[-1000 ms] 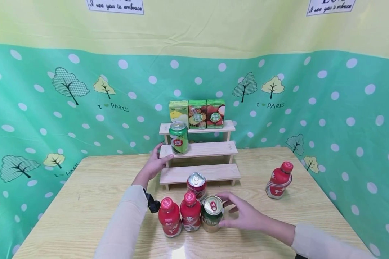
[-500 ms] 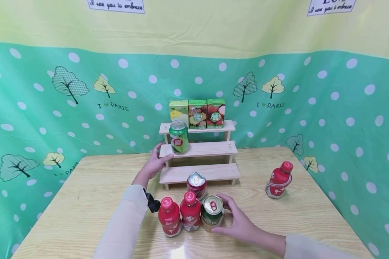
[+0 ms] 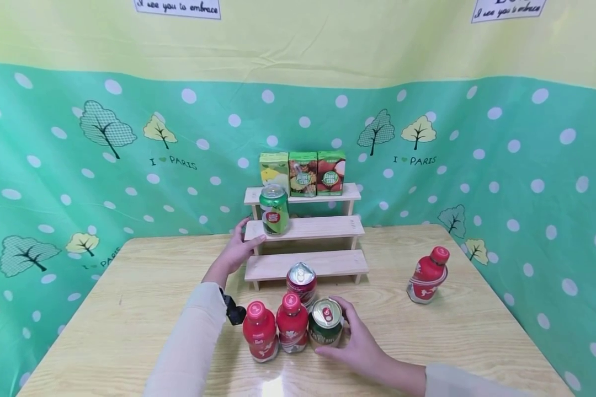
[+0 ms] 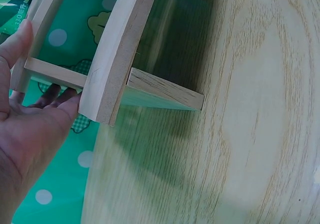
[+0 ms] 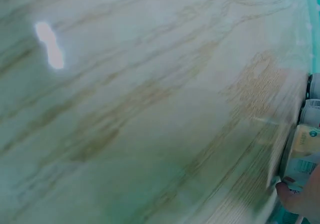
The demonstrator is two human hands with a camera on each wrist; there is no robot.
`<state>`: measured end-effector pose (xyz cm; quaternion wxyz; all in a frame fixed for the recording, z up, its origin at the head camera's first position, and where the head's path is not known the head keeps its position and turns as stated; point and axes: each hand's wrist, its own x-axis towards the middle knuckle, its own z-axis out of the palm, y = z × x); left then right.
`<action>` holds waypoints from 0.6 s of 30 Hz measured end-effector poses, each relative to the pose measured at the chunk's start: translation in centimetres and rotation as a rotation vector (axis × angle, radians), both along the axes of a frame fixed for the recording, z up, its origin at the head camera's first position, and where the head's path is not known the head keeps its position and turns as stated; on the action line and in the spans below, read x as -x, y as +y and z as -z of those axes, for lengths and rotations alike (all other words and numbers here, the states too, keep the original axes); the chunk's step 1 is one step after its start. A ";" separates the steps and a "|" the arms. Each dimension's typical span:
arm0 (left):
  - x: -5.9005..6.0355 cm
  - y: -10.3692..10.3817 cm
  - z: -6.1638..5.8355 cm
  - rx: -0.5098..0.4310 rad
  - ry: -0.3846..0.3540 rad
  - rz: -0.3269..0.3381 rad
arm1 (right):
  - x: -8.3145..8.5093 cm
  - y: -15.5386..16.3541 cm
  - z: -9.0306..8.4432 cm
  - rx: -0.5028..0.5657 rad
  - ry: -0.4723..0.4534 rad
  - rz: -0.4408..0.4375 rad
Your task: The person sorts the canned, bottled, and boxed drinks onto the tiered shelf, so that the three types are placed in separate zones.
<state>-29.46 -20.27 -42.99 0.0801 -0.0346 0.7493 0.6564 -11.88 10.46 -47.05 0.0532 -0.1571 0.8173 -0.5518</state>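
My left hand [image 3: 238, 248] grips the left end of a three-step wooden display rack [image 3: 305, 264], thumb on the middle step; in the left wrist view its fingers [image 4: 55, 97] reach behind the side support. With thumb at the front and fingers at the far side, my right hand [image 3: 360, 344] holds a dark green and gold can [image 3: 326, 331] standing on the table. Beside that can are two red bottles [image 3: 291, 328], [image 3: 260, 336], and a dark red can [image 3: 302, 281] stands behind, against the lowest step. A green can [image 3: 275, 212] stands on the middle step's left end.
Three juice boxes [image 3: 303, 175] line the top step. Another red bottle [image 3: 428, 275] stands apart at the table's right side. A green and yellow printed cloth [image 3: 218, 121] hangs behind the wooden table [image 3: 144, 309].
My right hand has moved a little left and closer around the dark green and gold can, its thumb sliding across the front. The left hand has stayed on the rack.
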 end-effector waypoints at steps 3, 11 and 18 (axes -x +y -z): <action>0.0 0.0 0.0 -0.003 -0.001 0.003 | 0.0 0.0 0.0 0.013 -0.014 0.014; -0.1 0.1 0.0 -0.003 -0.011 -0.004 | 0.0 0.0 -0.1 0.017 -0.005 0.032; -0.4 0.1 -0.7 -0.009 -0.013 0.011 | 0.2 0.2 -0.3 0.004 -0.013 0.044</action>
